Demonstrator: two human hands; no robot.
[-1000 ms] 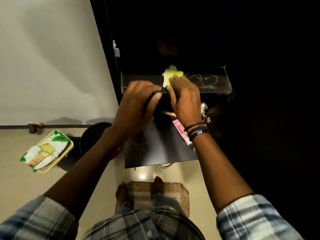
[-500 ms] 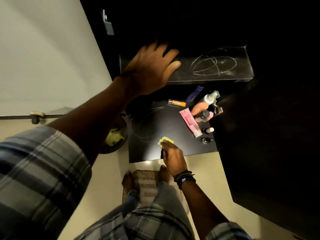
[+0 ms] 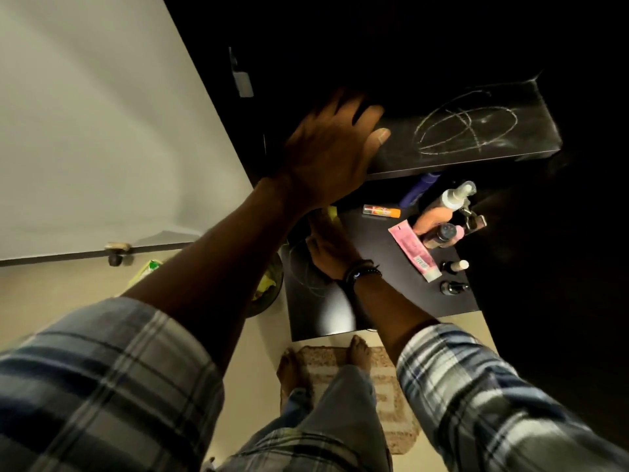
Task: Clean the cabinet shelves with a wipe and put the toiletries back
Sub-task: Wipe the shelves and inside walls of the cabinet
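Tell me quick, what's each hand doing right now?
Left hand: open, fingers spread, flat on the upper shelf, holding nothing.
Right hand: on the lower shelf with the yellow wipe; its grip is hidden.

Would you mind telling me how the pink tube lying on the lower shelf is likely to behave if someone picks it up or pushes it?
The pink tube lies flat with a crimped end, so it will probably slide rather than roll. It looks like soft plastic, so it likely gives when squeezed. Pushed right, it may knock the small bottles standing beside it.
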